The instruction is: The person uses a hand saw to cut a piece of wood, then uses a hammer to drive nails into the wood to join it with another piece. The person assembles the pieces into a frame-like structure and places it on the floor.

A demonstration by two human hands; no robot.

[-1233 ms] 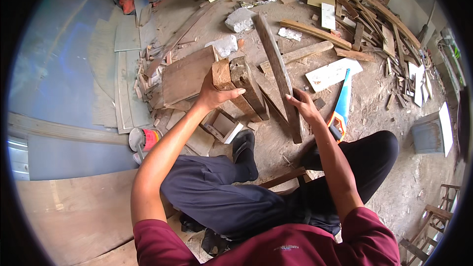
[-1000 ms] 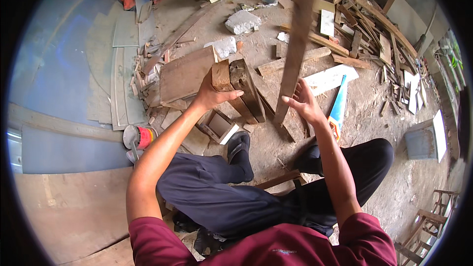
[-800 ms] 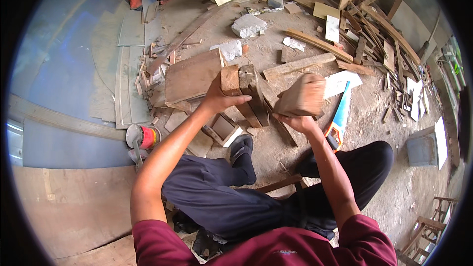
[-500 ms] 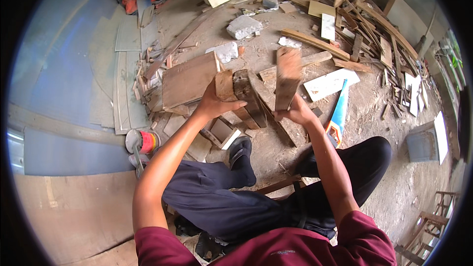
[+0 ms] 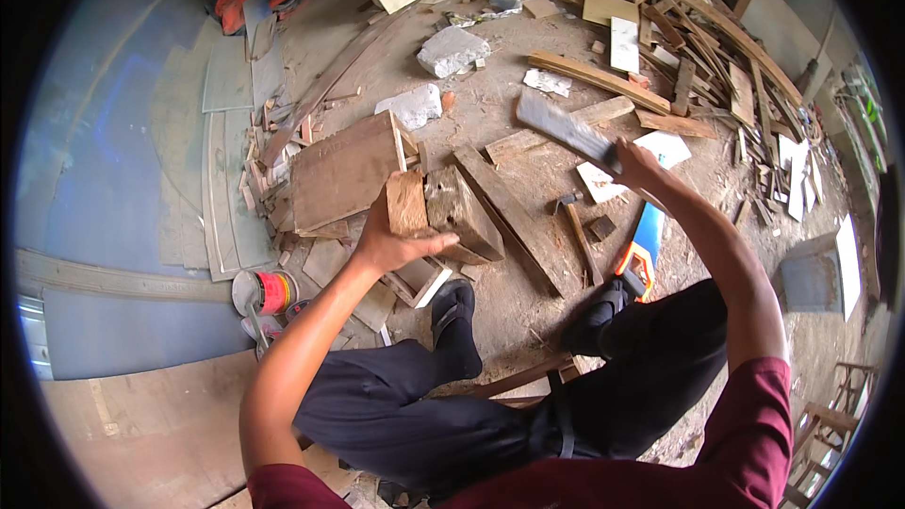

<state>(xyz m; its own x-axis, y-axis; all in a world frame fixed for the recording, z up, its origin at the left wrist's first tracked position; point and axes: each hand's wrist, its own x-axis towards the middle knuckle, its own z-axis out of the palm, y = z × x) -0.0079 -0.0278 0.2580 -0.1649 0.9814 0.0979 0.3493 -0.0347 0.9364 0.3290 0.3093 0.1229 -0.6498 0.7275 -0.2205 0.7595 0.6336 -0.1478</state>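
My left hand (image 5: 388,243) is closed round a light-brown wood block (image 5: 407,204), its thumb stretched along the near side. Right beside that block stands a weathered wood block (image 5: 464,212) with dark holes in its top. Whether the two are joined I cannot tell. Raised to the right, my right hand (image 5: 639,168) grips one end of a long, flat grey piece (image 5: 566,127). It is blurred, so whether it is a blade or a board is unclear. Below it a hammer (image 5: 578,238) lies on the floor, near a handsaw (image 5: 643,250) with a blue blade and orange handle.
A wooden box (image 5: 344,174) lies behind my left hand. A long plank (image 5: 509,217) slants across the floor beside the blocks. Stone chunks (image 5: 452,52) and a scrap-wood pile (image 5: 707,57) lie farther off. A paint can (image 5: 264,292) stands at the left.
My right hand has swung up and to the right with the flat piece, away from the blocks. The blocks sit lower and slightly left in view. The hammer has come into sight.
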